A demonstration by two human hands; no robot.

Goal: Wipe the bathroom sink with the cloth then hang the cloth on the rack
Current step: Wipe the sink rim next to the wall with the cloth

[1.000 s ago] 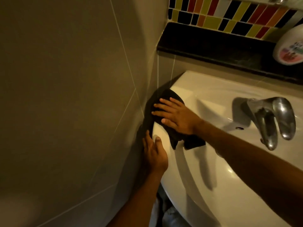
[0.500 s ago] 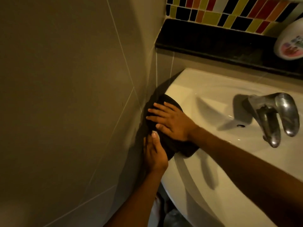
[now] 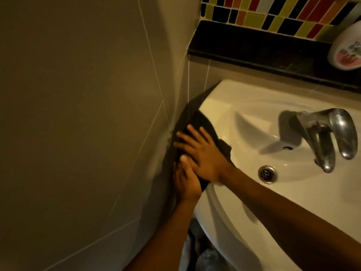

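Cloth (image 3: 203, 124) sits on the sink (image 3: 254, 102) rim's left edge. Right hand (image 3: 203, 155) presses it flat, fingers spread; left hand (image 3: 185, 182) grips its near end.

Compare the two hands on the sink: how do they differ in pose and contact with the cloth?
The right hand lies flat, fingers spread, pressing the dark cloth on the sink rim; the left hand curls at the rim's outer edge, beside the wall. The right crosses over; the left sits lower, thumb up. Both touch the cloth.
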